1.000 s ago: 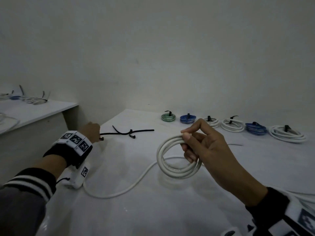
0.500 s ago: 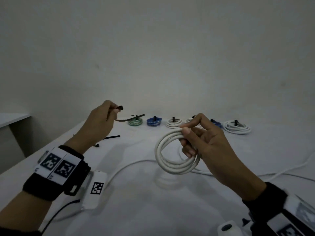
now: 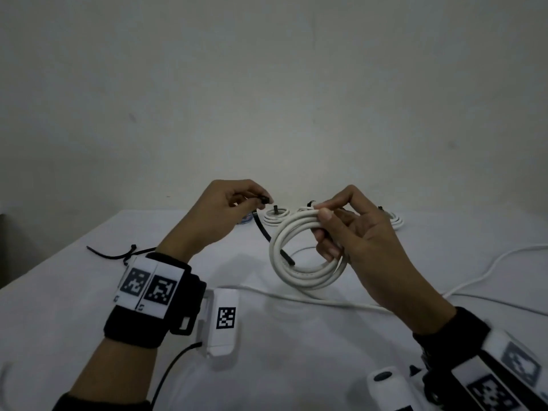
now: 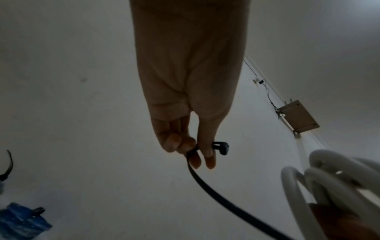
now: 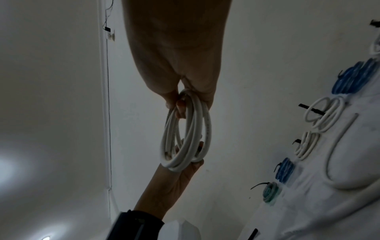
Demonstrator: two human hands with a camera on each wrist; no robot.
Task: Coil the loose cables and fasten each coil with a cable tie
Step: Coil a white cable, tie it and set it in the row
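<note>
My right hand (image 3: 360, 232) grips the round coil of thick white cable (image 3: 307, 253), thumb pressed over the top of the loops, fingers hooked through the middle, holding it above the white tabletop (image 3: 296, 351). My left hand (image 3: 219, 212) pinches the thin black plastic cable tie (image 3: 268, 232) just behind its head; the strap hangs down and its tip reaches inside the ring of the coil. Half a second ago that hand was farther left, well apart from the coil; now it has closed in beside it.

From the left wrist I see the tie's head (image 4: 221, 147) poking out past my thumb, the strap (image 4: 226, 203) curving off toward the coil (image 4: 320, 186). The head view hides most of the finished coils behind my hands; the right wrist shows the row plainly: tied blue coils (image 5: 284, 170), white ones (image 5: 322, 113), and a greenish one (image 5: 270, 192). A loose white cable (image 3: 489, 271) trails across the tabletop, and spare black ties (image 3: 118, 255) lie beyond my left wrist.
</note>
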